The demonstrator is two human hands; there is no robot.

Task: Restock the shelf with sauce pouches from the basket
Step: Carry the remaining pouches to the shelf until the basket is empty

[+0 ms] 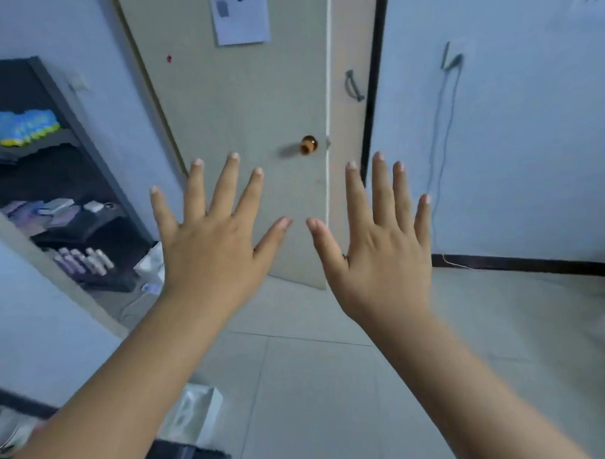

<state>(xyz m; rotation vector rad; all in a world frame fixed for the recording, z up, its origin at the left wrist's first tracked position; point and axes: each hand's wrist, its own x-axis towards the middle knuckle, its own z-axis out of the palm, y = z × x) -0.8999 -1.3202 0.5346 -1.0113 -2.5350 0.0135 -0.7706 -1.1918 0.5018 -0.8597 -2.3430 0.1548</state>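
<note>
My left hand (211,246) and my right hand (380,250) are held up side by side in front of me, backs toward the camera, fingers spread, nothing in either. A dark shelf unit (85,147) stands at the left, well away from both hands. Its upper shelf holds blue and yellow packs (20,129), the middle shelf pale flat packets (50,210), and the lower shelf a row of small upright pouches (84,261). No basket shows clearly; a dark object (185,456) lies at the bottom edge under my left forearm.
A beige door (242,111) with a brass knob (308,145) stands straight ahead, a paper sheet (240,15) taped on it. White bags (151,265) sit beside the shelf's foot and another white bag (197,408) near my left arm. The floor is pale tile.
</note>
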